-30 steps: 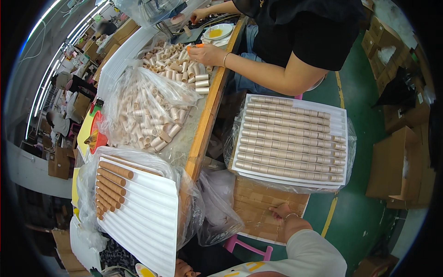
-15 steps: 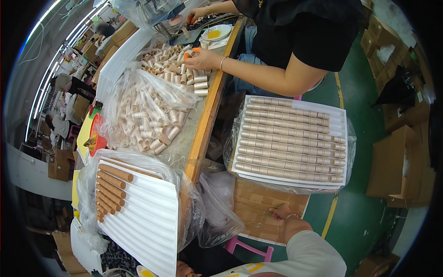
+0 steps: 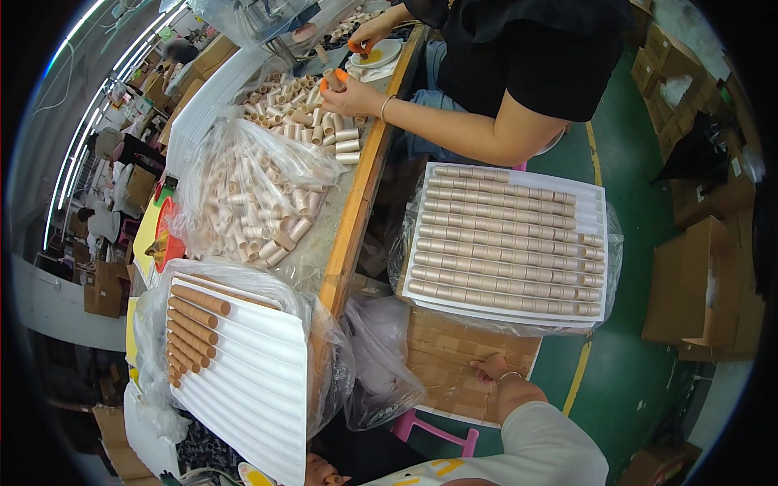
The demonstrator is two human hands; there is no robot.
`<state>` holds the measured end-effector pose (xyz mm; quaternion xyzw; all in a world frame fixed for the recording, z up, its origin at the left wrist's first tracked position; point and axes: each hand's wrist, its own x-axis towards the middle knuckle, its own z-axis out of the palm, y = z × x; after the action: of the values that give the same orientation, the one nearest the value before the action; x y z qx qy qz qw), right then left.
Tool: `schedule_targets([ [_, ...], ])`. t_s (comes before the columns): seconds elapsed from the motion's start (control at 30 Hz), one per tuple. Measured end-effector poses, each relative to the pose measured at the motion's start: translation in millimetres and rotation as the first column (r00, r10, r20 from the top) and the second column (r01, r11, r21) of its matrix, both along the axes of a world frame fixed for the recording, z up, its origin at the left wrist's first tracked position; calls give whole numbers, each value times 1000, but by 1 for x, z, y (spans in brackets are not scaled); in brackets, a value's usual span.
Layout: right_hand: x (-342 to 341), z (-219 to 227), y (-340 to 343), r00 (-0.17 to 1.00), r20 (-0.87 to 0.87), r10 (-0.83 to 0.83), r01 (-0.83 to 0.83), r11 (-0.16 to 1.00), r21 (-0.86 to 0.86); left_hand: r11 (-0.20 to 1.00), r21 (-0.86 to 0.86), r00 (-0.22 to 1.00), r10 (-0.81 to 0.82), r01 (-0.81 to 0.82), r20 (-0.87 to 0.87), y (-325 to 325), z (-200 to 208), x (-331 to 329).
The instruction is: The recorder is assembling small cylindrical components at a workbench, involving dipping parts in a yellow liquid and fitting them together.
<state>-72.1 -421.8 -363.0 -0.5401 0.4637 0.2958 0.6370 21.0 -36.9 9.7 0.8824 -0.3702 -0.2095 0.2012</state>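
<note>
My right hand (image 3: 489, 370) rests on a brown, taped cardboard sheet (image 3: 446, 353), its index finger stretched out and nothing visible in it. Low at the bottom edge, my left hand (image 3: 321, 470) is closed beside a white ribbed tray (image 3: 259, 368); a small tan thing shows at its fingers, mostly cut off. Brown tubes (image 3: 194, 316) lie in rows at that tray's left side. Beyond my right hand, another white tray (image 3: 598, 212) holds many rows of paler beige tubes (image 3: 502, 243).
Across the bench, a co-worker with orange finger covers holds a tube (image 3: 333, 79) near a white plate (image 3: 387, 53) with yellow stuff. Loose tubes (image 3: 267, 194) heap under clear plastic. A wooden bench edge (image 3: 356, 202), pink stool (image 3: 438, 433) and cardboard boxes (image 3: 697, 283) stand around.
The co-worker's far hand has moved over to the plate, and a tube now shows upright in their nearer hand. My hands stay nearly in place; the view has shifted slightly.
</note>
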Motion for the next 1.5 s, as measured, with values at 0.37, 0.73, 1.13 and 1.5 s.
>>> schedule_targets([
  [0.37, 2, 5, -1, 999, -11, 40, -40, 999, 6, 997, 53, 998, -62, 61, 18, -1, 5, 11],
  [0.73, 2, 6, 0, 1000, -18, 21, -21, 1000, -2, 997, 42, 998, -66, 66, 1, 3, -2, 16],
  [1.13, 0, 1, 0, 1000, -1, -10, 10, 1000, 4, 998, 29, 998, -60, 60, -14, 5, -5, 11],
  [1.5, 1, -1, -1, 1000, -14, 23, -23, 1000, 7, 998, 18, 998, -64, 64, -20, 3, 0, 5],
])
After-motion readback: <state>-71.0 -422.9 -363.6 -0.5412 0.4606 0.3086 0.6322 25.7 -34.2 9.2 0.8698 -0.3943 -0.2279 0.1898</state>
